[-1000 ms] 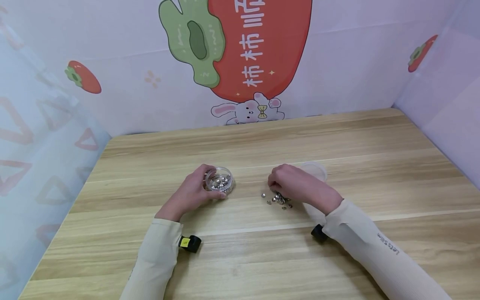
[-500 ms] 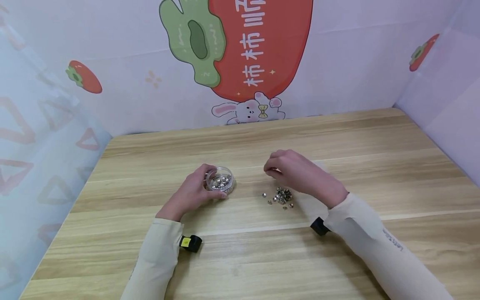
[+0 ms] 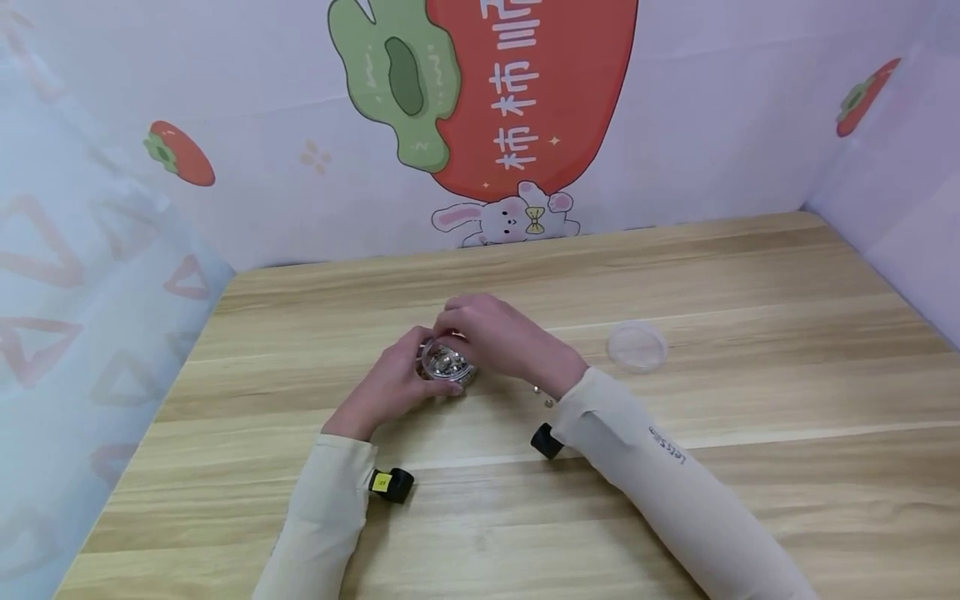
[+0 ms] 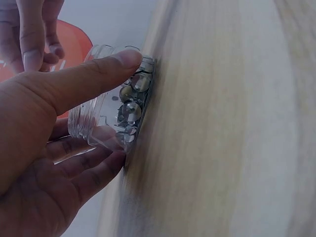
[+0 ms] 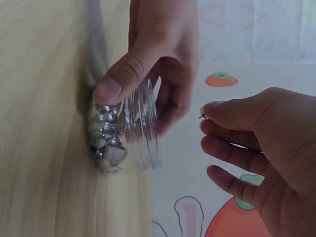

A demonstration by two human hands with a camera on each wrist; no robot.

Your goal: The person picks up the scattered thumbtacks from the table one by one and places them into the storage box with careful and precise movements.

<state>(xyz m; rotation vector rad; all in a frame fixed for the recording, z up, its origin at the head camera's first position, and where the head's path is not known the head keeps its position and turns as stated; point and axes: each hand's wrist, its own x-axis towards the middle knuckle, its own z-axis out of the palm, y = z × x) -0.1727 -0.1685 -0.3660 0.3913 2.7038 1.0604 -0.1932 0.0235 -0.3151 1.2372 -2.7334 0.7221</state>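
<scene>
My left hand [image 3: 393, 379] grips a small clear round jar [image 3: 459, 377] standing on the table, thumb and fingers around its sides. Silver dome-headed thumbtacks [image 5: 103, 131] cover the jar's bottom, and its top is uncovered. Above the jar's mouth is my right hand [image 3: 498, 337]. Between its thumb and forefinger it pinches a thumbtack [image 5: 203, 116]; only the thin point shows in the right wrist view. In the left wrist view, the left thumb [image 4: 111, 69] lies along the jar's wall.
A clear round lid [image 3: 637, 346] lies on the wooden table [image 3: 480, 533] right of the jar. A couple of loose thumbtacks [image 3: 549, 403] show beside the right wrist, which hides the spot where the pile lay. A printed cloth [image 3: 675, 125] hangs behind the table.
My right hand has lifted from the thumbtack pile and moved left to above the jar, uncovering the lid. The left hand keeps its grip on the jar. The head view has shifted slightly.
</scene>
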